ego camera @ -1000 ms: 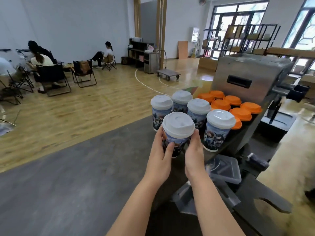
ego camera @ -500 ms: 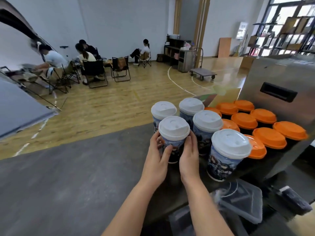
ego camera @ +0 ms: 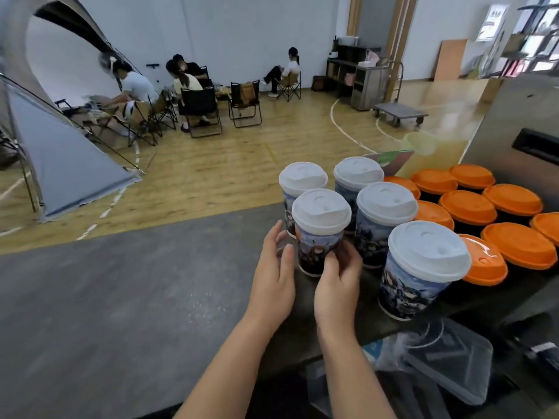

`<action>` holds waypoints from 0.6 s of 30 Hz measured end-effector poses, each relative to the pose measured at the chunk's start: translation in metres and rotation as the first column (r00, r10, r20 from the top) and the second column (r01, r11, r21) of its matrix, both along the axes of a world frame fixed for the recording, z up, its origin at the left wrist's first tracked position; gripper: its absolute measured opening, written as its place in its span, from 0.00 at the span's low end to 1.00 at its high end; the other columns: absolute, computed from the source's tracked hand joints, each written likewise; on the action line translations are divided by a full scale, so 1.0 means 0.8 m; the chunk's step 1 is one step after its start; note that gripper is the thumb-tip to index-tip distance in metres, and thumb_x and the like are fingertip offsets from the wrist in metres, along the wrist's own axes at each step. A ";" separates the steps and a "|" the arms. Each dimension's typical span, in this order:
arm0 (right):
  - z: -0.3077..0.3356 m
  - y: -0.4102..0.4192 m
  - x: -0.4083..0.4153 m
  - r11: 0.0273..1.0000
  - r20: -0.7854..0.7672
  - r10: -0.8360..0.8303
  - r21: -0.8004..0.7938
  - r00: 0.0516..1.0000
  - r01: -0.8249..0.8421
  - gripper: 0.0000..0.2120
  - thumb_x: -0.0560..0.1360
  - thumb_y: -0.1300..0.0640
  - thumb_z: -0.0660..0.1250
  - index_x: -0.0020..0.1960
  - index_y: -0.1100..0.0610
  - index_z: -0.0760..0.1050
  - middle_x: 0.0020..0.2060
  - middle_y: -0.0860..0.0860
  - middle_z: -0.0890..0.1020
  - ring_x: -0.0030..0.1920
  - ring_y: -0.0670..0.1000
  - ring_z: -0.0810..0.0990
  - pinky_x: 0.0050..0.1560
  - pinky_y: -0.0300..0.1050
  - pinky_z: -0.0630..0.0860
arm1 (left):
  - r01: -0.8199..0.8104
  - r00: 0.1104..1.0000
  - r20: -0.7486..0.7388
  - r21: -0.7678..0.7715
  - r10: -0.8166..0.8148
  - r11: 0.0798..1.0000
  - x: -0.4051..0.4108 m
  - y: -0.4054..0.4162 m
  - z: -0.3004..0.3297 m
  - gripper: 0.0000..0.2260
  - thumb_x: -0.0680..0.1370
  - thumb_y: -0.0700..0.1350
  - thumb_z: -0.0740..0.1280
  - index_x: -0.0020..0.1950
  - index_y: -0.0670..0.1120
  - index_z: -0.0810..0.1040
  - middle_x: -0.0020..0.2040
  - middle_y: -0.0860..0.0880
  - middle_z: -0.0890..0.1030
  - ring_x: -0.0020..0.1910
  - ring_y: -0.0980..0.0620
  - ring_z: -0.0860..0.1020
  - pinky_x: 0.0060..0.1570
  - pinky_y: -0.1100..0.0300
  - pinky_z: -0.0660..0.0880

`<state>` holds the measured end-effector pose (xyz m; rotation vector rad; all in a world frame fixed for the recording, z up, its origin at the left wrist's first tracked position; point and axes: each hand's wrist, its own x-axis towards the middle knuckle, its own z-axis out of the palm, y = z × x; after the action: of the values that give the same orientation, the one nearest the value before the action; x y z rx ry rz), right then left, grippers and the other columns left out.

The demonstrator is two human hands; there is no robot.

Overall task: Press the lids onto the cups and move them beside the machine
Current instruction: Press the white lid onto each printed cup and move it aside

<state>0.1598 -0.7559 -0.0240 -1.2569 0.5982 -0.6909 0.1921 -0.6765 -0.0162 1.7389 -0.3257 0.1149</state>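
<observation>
Several printed paper cups with white lids stand grouped on the dark table [ego camera: 136,297] beside the steel machine [ego camera: 514,116]. The front-left cup [ego camera: 317,240] stands on the table with its white lid [ego camera: 321,211] seated on it. My right hand [ego camera: 337,282] still holds its lower part, thumb in front and fingers round the right side. My left hand [ego camera: 273,267] is just left of the cup with straight fingers and a small gap to it. The nearest cup [ego camera: 423,267] stands at the right, close to my right wrist.
Several orange-lidded containers [ego camera: 467,207] fill the space between the cups and the machine. A clear plastic box [ego camera: 438,358] lies below the table's near edge at the right. Beyond the table are wooden floor, a grey tent [ego camera: 60,164] and seated people.
The cup held in both hands has come down onto the table in front of the group. My left hand has let go and opened beside it.
</observation>
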 end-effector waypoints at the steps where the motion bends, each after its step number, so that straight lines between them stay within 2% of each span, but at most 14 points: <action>1: 0.001 0.006 -0.004 1.000 -0.001 0.005 -0.030 1.000 -0.005 0.22 0.79 0.61 0.64 0.72 0.54 0.64 0.66 0.54 0.72 0.64 0.51 0.73 0.59 0.37 0.70 | -0.026 0.999 -0.023 -0.022 0.026 0.999 -0.002 0.010 -0.003 0.18 0.84 0.50 0.55 0.75 0.57 0.63 0.67 0.57 0.73 0.65 0.66 0.72 0.67 0.63 0.70; 2: 0.002 0.014 -0.011 0.998 -0.005 -0.003 -0.061 1.000 0.003 0.22 0.79 0.61 0.64 0.72 0.56 0.64 0.66 0.55 0.72 0.64 0.52 0.73 0.59 0.37 0.70 | -0.063 0.997 -0.051 -0.052 0.060 0.997 -0.006 0.021 -0.003 0.16 0.84 0.51 0.55 0.73 0.58 0.65 0.66 0.58 0.75 0.64 0.62 0.74 0.67 0.55 0.71; 4: 0.010 0.041 -0.025 0.999 -0.030 -0.026 -0.041 0.999 0.024 0.24 0.79 0.62 0.64 0.73 0.55 0.62 0.67 0.55 0.70 0.66 0.53 0.72 0.64 0.45 0.72 | -0.127 0.989 -0.088 -0.086 0.119 0.988 -0.020 0.053 -0.001 0.12 0.85 0.51 0.55 0.66 0.61 0.70 0.61 0.59 0.77 0.61 0.58 0.77 0.66 0.49 0.73; 6: 0.019 0.074 -0.039 0.999 -0.054 -0.052 0.005 0.997 0.052 0.29 0.79 0.63 0.64 0.75 0.52 0.57 0.71 0.55 0.64 0.69 0.53 0.69 0.69 0.52 0.69 | -0.187 0.978 -0.112 -0.106 0.175 0.977 -0.038 0.096 0.004 0.11 0.85 0.49 0.55 0.62 0.63 0.71 0.59 0.59 0.79 0.59 0.58 0.78 0.64 0.49 0.74; 8: 0.030 0.113 -0.053 0.996 -0.075 -0.081 0.019 0.994 0.083 0.32 0.79 0.63 0.65 0.76 0.52 0.54 0.75 0.55 0.58 0.71 0.53 0.65 0.70 0.52 0.67 | -0.246 0.965 -0.122 -0.115 0.232 0.963 -0.056 0.147 0.008 0.10 0.85 0.49 0.55 0.60 0.63 0.72 0.58 0.59 0.79 0.58 0.57 0.78 0.63 0.50 0.74; 10: 0.041 0.161 -0.068 0.997 -0.070 -0.059 0.035 0.996 0.062 0.31 0.79 0.62 0.64 0.76 0.51 0.54 0.75 0.55 0.57 0.72 0.52 0.65 0.67 0.49 0.68 | -0.311 0.946 -0.142 -0.139 0.292 0.940 -0.076 0.208 0.014 0.10 0.85 0.49 0.55 0.60 0.61 0.73 0.57 0.58 0.79 0.57 0.56 0.78 0.62 0.52 0.75; 12: 0.051 0.220 -0.085 0.998 -0.049 0.058 0.034 0.997 -0.057 0.25 0.81 0.60 0.62 0.75 0.50 0.58 0.73 0.53 0.62 0.68 0.51 0.68 0.61 0.46 0.68 | -0.369 0.926 -0.145 -0.148 0.349 0.918 -0.101 0.279 0.020 0.10 0.85 0.49 0.54 0.58 0.60 0.74 0.55 0.58 0.79 0.55 0.55 0.78 0.59 0.55 0.76; 14: 0.058 0.296 -0.103 0.969 -0.046 0.247 0.003 0.968 -0.247 0.17 0.82 0.58 0.59 0.70 0.49 0.64 0.65 0.51 0.71 0.61 0.48 0.73 0.56 0.43 0.69 | -0.433 0.899 -0.137 -0.148 0.415 0.889 -0.132 0.358 0.026 0.11 0.85 0.49 0.54 0.57 0.59 0.75 0.54 0.56 0.80 0.54 0.54 0.79 0.55 0.57 0.75; 16: 0.063 0.383 -0.122 0.904 -0.034 0.426 -0.016 0.904 -0.427 0.12 0.82 0.57 0.58 0.65 0.48 0.68 0.55 0.49 0.76 0.52 0.44 0.75 0.48 0.40 0.70 | -0.507 0.861 -0.135 -0.146 0.491 0.849 -0.165 0.443 0.031 0.11 0.85 0.49 0.54 0.58 0.57 0.76 0.54 0.53 0.80 0.53 0.53 0.79 0.54 0.57 0.75; 18: 0.063 0.476 -0.142 0.827 -0.031 0.561 -0.041 0.828 -0.561 0.09 0.83 0.56 0.58 0.62 0.47 0.69 0.51 0.47 0.77 0.48 0.41 0.75 0.44 0.37 0.70 | -0.596 0.803 -0.124 -0.149 0.583 0.789 -0.198 0.532 0.036 0.11 0.85 0.48 0.54 0.58 0.55 0.76 0.54 0.51 0.81 0.53 0.53 0.80 0.55 0.56 0.76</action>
<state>0.0466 -0.3751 0.0266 -1.3975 0.1961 -0.1968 0.0334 -0.2510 0.0125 1.6030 0.2932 0.5221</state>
